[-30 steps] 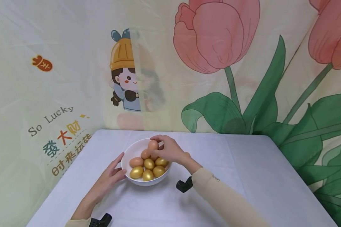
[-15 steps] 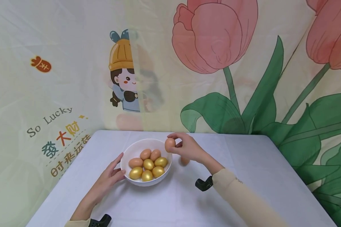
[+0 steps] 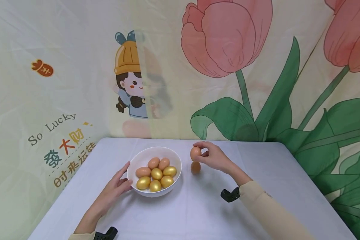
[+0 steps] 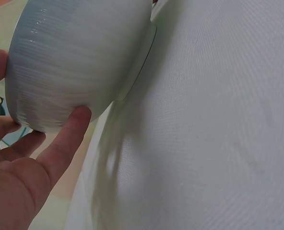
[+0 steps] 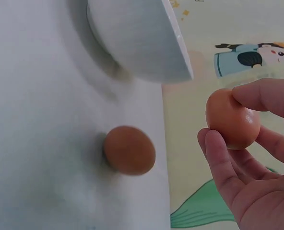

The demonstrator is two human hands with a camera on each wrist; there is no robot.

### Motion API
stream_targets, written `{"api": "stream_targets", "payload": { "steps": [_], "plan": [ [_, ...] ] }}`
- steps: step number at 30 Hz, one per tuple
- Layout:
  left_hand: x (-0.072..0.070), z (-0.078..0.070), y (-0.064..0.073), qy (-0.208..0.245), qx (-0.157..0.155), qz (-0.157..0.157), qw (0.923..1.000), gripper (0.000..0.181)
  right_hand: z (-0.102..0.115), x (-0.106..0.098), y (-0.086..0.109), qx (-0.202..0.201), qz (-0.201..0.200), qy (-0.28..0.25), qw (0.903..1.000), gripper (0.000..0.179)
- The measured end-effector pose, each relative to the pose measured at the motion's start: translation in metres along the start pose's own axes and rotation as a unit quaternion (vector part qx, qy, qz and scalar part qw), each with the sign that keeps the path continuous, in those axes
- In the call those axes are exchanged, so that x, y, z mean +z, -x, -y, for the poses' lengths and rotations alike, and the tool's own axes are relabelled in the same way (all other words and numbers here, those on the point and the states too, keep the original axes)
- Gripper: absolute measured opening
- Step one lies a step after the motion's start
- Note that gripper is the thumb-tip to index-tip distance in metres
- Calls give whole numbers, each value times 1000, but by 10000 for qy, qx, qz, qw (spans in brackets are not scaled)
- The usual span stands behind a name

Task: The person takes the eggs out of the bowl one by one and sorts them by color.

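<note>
My right hand point(image 3: 213, 156) pinches a brown egg point(image 3: 195, 153) between thumb and fingers, raised above the table. A second brown egg point(image 5: 129, 150) sits on the cloth below it, to the right of the bowl. The white bowl point(image 3: 174, 155) holds three brown eggs point(image 3: 143, 172) and several golden eggs point(image 3: 156, 174). At the bowl's left side, my left hand point(image 3: 117, 183) rests its spread fingers against the outer wall. The left wrist view shows these fingertips point(image 4: 82, 115) touching the bowl's side, with nothing held inside the hand.
A white cloth point(image 3: 168, 216) covers the table, whose back edge meets a printed curtain point(image 3: 171, 50) with tulips and a cartoon figure. Another printed curtain point(image 3: 18, 100) with lettering hangs along the left side. Black wrist cameras point(image 3: 229, 195) sit at both cuffs.
My right hand has lifted a brown egg out of the bowl and carried it right, over the egg on the table. My left hand has stayed at the bowl.
</note>
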State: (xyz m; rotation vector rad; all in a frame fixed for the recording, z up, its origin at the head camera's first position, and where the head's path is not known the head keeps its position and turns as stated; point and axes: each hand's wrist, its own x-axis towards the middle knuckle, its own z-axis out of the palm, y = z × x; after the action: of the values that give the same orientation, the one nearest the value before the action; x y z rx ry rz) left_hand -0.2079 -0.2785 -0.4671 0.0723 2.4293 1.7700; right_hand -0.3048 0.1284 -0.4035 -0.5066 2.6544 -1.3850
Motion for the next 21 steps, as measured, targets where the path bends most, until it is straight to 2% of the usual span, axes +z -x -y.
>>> {"api": "stream_targets", "payload": {
  "steps": [12, 21],
  "plan": [
    [0, -1, 0, -45, -25, -9, 10000, 80, -35, -11, 10, 145, -46, 95, 9998, 50],
    [1, -2, 1, -47, -53, -15, 10000, 80, -59, -11, 16, 204, 44, 255, 9995, 54]
  ]
}}
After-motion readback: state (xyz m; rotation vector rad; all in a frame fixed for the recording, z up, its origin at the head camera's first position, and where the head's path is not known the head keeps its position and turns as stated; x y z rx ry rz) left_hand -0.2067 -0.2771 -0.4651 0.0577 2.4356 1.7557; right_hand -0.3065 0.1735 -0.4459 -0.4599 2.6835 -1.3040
